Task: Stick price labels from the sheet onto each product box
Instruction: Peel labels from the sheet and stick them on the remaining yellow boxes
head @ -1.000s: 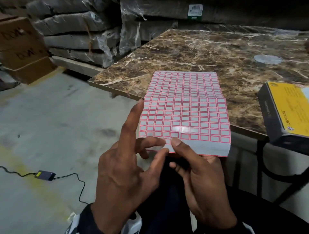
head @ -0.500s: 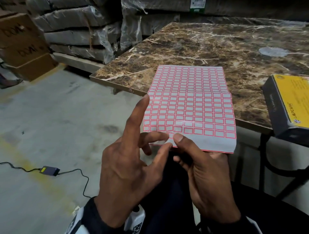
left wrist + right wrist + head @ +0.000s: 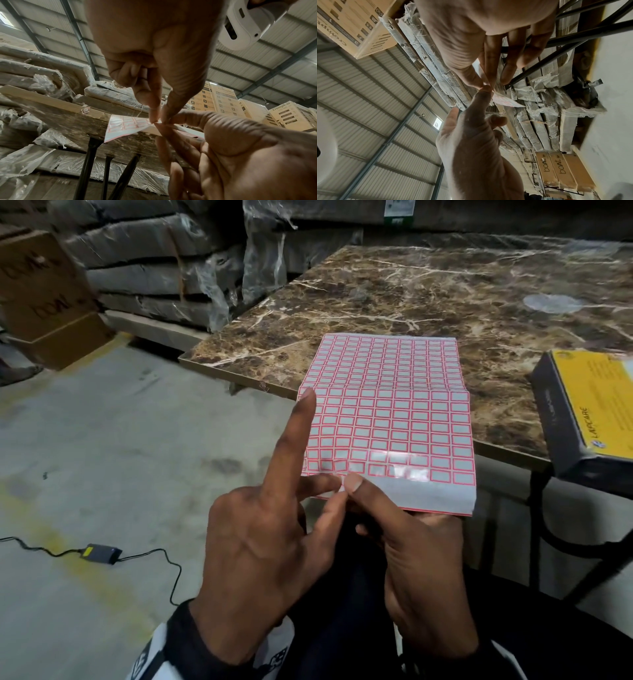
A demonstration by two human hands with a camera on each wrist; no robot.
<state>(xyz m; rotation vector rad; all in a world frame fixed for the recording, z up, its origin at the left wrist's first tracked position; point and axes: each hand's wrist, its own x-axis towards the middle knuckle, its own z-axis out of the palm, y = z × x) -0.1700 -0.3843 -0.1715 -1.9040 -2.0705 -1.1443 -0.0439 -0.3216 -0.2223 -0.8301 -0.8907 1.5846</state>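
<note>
I hold a sheet of red-bordered price labels (image 3: 387, 419) over the near edge of the marble table (image 3: 411, 296). My right hand (image 3: 363, 494) grips its blank near edge, thumb on top and fingers beneath. My left hand (image 3: 329, 491) pinches a label in the nearest row between thumb and middle finger, its index finger pointing up along the sheet's left edge. The left wrist view shows that pinch (image 3: 156, 120) at the sheet (image 3: 123, 125). A black and yellow product box (image 3: 589, 412) lies on the table's right corner, apart from both hands.
On the concrete floor to the left lies a power adapter (image 3: 101, 553) with its cable. Cardboard boxes (image 3: 44, 296) and plastic-wrapped stacks (image 3: 154, 268) stand behind. Black table legs (image 3: 548, 542) run down at the right.
Both hands keep their places on the sheet. The sheet has drifted slightly right and further over the table, and my left thumb and middle finger have drawn closer together.
</note>
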